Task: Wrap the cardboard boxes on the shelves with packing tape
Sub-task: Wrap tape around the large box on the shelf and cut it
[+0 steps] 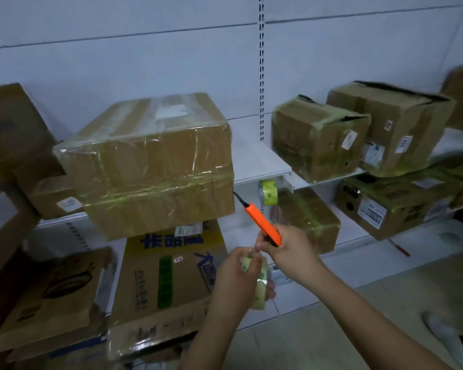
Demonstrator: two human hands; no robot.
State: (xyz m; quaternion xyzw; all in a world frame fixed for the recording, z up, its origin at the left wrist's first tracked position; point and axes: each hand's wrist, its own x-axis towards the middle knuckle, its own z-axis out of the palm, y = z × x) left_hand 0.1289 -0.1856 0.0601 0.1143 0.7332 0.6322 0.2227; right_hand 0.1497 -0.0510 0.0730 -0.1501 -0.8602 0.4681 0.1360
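Left grip (238,273) curls around clear greenish tape roll (257,279), right grip (292,249) clutches orange utility knife (265,225); blade beside fingers risks nicking them.

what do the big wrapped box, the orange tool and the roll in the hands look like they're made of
Big wrapped box: brown cardboard under clear glossy film tape, judging by wrinkles and glare.
Orange utility knife: seemingly smooth matte plastic handle, held by the right hand.
Tape roll: translucent yellowish plastic tape, gripped by the left hand.

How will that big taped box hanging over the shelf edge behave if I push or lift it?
The big taped box overhangs the shelf front and sits tilted, so a nudge could probably tip it forward. Its glossy tape wrap likely makes it slippery for fingers. It looks bulky, so lifting it probably needs both hands.
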